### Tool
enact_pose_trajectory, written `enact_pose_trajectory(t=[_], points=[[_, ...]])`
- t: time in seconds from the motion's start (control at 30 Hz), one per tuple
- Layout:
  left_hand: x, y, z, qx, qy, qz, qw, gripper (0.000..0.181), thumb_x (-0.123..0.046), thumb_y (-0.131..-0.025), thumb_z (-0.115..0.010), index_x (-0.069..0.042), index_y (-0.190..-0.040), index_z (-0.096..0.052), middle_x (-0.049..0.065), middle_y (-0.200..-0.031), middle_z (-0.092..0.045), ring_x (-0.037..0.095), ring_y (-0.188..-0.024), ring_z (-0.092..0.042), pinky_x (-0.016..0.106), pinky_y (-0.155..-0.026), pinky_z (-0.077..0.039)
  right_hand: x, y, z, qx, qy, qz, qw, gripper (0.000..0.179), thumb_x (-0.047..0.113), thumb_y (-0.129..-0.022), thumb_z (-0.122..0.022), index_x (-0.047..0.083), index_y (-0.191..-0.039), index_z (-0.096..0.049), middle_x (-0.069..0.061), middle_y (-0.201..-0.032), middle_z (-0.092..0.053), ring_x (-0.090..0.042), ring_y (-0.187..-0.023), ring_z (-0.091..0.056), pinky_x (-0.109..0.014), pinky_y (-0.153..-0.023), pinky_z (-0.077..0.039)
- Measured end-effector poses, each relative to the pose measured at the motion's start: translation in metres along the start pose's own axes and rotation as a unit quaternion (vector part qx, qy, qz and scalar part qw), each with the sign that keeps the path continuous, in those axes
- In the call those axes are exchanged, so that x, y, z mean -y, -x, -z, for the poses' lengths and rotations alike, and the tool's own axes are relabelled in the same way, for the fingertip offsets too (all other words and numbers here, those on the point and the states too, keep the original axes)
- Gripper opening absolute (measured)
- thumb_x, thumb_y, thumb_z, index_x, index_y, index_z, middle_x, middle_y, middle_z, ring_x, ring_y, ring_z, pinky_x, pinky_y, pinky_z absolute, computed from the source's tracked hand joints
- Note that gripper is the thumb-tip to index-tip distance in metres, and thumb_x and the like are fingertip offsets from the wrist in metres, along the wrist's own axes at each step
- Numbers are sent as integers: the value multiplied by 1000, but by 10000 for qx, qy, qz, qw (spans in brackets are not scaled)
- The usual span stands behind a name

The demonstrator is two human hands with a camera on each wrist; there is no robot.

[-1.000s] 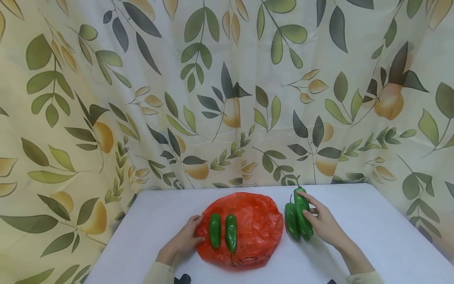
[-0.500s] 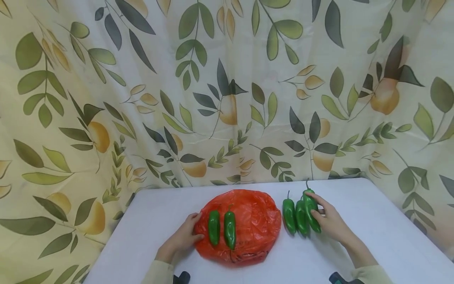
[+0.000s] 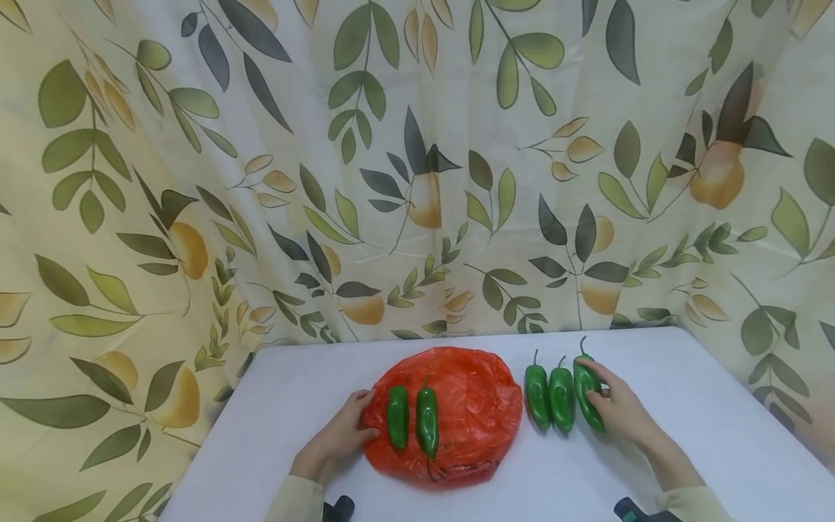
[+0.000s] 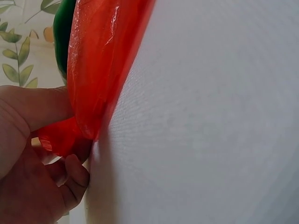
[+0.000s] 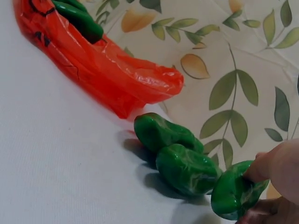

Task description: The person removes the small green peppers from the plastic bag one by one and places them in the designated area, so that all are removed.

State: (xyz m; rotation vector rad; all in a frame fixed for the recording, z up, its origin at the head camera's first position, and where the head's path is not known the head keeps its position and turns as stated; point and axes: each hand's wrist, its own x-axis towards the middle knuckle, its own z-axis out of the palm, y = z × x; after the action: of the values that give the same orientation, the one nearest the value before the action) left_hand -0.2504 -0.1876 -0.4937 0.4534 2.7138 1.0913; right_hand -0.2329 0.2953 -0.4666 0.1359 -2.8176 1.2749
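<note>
Leaf-printed cloth hangs behind a white table.

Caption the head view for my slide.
Left hand grips a red bag bearing two green peppers; right hand holds another pepper beside two more on the table.

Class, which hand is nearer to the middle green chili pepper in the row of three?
Right. The right hand grips the rightmost chili pepper, just beside the middle chili pepper; the left hand holds the left edge of the red plastic bag, farther away.
</note>
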Motion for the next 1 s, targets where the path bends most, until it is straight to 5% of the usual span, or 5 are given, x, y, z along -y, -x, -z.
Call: enact_pose_trajectory(t=[0.23, 0.37, 0.53, 0.73, 1.0], points=[[2, -1, -1, -11, -8, 38, 10000, 76, -9, -90, -73, 3, -154, -36, 26, -156, -35, 48, -146, -34, 66, -118, -31, -2, 0, -1, -2, 113, -247, 9996, 60, -2, -96, -46, 0, -154, -32, -43, -138, -41, -26, -87, -57, -28, -62, -51], [3, 0, -1, -18, -38, 76, 10000, 76, -10, -89, -74, 2, -154, -36, 25, -156, -35, 48, -146, -35, 66, -118, -32, -5, -1, -4, 40, 356, -204, 9992, 59, -2, -96, -48, -2, -153, -34, -45, -143, -37, -45, -99, -61, -39, -73, -58], [2, 0, -1, 3, 49, 151, 9999, 77, -9, -89, -74, 2, -154, -36, 26, -156, -35, 49, -147, -33, 67, -117, -31, -9, -2, -8, 189, 507, -219, 9983, 59, 0, -96, -49, -2, -153, -33, -47, -149, -28, -64, -124, -48, -63, -93, -55], [1, 0, 0, -8, 88, 209, 9997, 77, -10, -90, -74, 1, -155, -35, 25, -158, -33, 48, -148, -31, 66, -119, -30, -14, -5, -10, 228, 542, -211, 9980, 60, 1, -96, -48, 0, -154, -32, -45, -152, -24, -67, -136, -29, -77, -104, -36], [-2, 0, 0, -7, 79, 108, 9999, 76, -8, -90, -73, 3, -154, -35, 27, -157, -34, 49, -147, -32, 66, -119, -29, -19, -6, -13, 45, 582, 47, 9983, 57, -3, -93, -48, -4, -149, -38, -46, -149, -30, -66, -136, -30, -77, -108, -29]])
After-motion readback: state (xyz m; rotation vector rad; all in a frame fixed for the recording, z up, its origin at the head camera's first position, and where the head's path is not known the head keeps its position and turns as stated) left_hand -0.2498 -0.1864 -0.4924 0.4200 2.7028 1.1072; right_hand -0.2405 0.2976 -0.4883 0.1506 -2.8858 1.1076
